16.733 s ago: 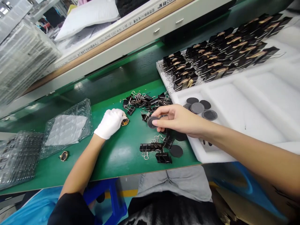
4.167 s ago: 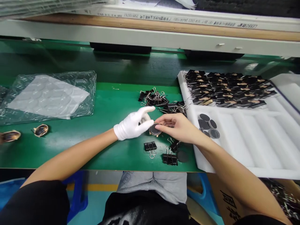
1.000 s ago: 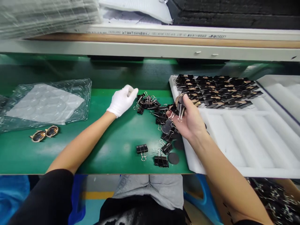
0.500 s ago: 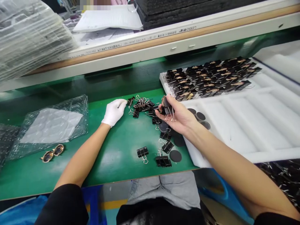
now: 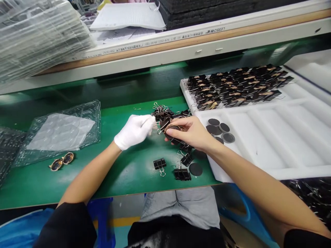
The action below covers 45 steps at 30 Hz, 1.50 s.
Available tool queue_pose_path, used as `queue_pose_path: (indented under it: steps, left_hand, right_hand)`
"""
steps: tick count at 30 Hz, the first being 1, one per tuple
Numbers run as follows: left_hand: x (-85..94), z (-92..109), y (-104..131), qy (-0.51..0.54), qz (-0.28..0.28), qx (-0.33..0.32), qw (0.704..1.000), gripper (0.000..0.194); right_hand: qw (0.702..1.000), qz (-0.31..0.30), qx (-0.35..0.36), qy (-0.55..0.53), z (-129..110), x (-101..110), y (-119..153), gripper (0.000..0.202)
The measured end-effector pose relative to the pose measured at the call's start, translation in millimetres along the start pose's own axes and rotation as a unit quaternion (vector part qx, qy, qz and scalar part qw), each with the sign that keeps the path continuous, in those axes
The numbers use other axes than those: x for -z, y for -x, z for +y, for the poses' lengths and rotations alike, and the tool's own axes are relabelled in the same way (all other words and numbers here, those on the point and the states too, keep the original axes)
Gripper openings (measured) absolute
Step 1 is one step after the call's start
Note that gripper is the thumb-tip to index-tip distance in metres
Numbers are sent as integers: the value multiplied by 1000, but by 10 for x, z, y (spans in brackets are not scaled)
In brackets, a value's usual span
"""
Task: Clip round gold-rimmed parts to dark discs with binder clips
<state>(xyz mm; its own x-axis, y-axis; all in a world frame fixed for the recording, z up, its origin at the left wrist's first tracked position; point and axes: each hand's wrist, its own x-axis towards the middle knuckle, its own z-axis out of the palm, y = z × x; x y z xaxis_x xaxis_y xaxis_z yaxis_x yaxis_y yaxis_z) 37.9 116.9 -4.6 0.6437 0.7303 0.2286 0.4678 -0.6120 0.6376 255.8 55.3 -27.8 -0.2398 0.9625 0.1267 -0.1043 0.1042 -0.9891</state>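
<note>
My right hand (image 5: 190, 132) is bare and grips a round dark disc (image 5: 173, 128) with a gold-brown rim, with black binder clips at its far side. My left hand (image 5: 137, 130), in a white glove, is closed beside it, its fingertips at the wire handles of a clip (image 5: 164, 122); what they pinch is hidden. Behind the hands lies a pile of black binder clips (image 5: 161, 111). Nearer the table's front edge are a single clip (image 5: 159, 164), another clip (image 5: 182, 174) and a dark disc (image 5: 196, 169).
A white foam tray (image 5: 248, 137) at the right bears rows of clipped pieces (image 5: 232, 86) and several loose discs (image 5: 213, 122). At the left lie a clear plastic tray (image 5: 97, 120) and two gold-rimmed round pieces (image 5: 62, 161). A white rail (image 5: 144, 57) crosses behind.
My left hand has moved right, from the left of the clip pile to my right hand. My right hand has turned, with the disc now facing up under the thumb. The view has shifted slightly.
</note>
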Motion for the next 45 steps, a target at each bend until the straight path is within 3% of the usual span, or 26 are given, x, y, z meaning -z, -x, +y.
queue_pose_path:
  steps: [4,7,11,16,24,29,33,37,42,45]
  left_hand:
    - [33,64,3,-110,-75,47,990,42]
    - [-2,106,6,-132,-65,74,986,47]
    - [-34,94,5,-94,-28,68,993,52]
    - [7,70,-5,-18,-31,60,998,51]
    - [-68,119,53,66,-96,17,993,52]
    - [-114,145,58,53,-102,-9,993,51]
    - [-104,133,50,38,-105,-17,994,52]
    - [-104,139,63,46,-135,-10,990,54]
    - [-154,176,74,46,-117,17,992,54]
    - [-145,171,59,4,-120,8,993,51]
  right_hand:
    - [999,7,8,39,-1,26,-13,24]
    - [999,9,3,42,2,52,-16,23]
    - [998,-27,-64,3,-56,85,-9,30]
    - [993,8,-115,10,-206,247,-10,32]
    - [989,-35,-28,139,-295,505,-1,21]
    - [988,-56,-10,145,-247,524,-4,16]
    - [988,-39,-13,150,-219,511,-6,18]
    - [984,-62,2,169,-187,509,0,15]
    - [986,-53,-21,154,-155,527,3,17]
    - [982,-51,1,183,-182,523,9,17]
